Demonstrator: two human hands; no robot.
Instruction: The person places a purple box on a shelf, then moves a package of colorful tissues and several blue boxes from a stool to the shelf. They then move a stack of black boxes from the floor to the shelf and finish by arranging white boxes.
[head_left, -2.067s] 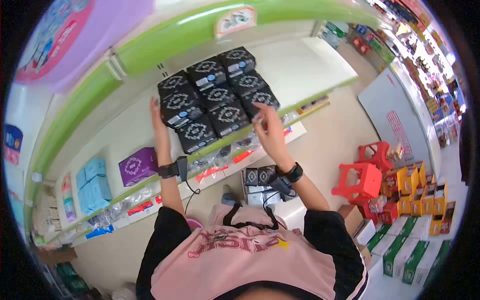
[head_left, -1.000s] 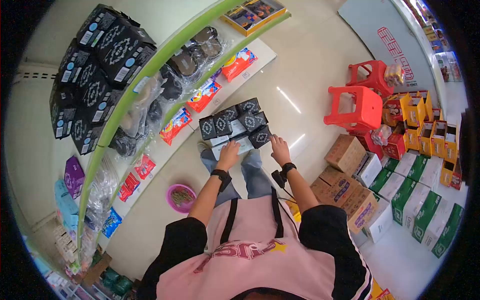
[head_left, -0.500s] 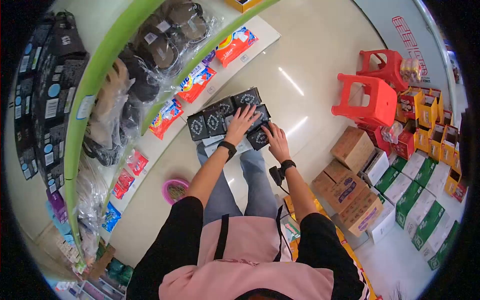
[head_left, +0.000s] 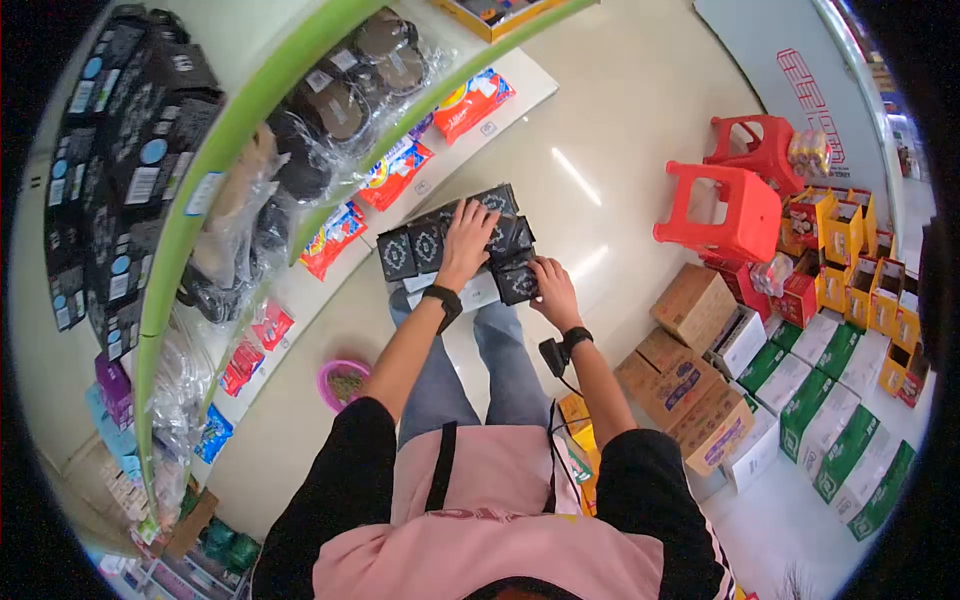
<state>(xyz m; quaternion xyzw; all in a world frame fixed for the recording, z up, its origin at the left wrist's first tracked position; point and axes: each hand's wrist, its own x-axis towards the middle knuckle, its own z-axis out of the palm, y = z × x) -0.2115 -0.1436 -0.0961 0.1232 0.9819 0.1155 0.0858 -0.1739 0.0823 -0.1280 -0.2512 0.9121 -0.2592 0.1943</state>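
Several small black packets (head_left: 427, 240) with a pale ornate pattern lie in rows in front of my knees. A white surface, maybe a box (head_left: 481, 289), shows partly under their near edge. My left hand (head_left: 467, 240) rests palm down over the middle packets, fingers stretched out, hiding some of them. At the near right corner, my right hand (head_left: 553, 290) has its bent fingers on the outer edge of one black packet (head_left: 516, 281); its thumb is partly hidden. Both wrists wear black bands, and a small dark device hangs at the right one.
A shelf (head_left: 500, 105) with red detergent bags (head_left: 397, 172) and plastic-wrapped slippers (head_left: 335, 105) runs along the left. A pink basin (head_left: 326, 386) stands on the floor. To the right are red stools (head_left: 722, 212), cardboard boxes (head_left: 692, 305) and green-white cartons (head_left: 820, 400).
My left hand has slid slightly left over the packets, its fingers closer together. My right fingers have moved from on top of the near right packet towards its outer edge.
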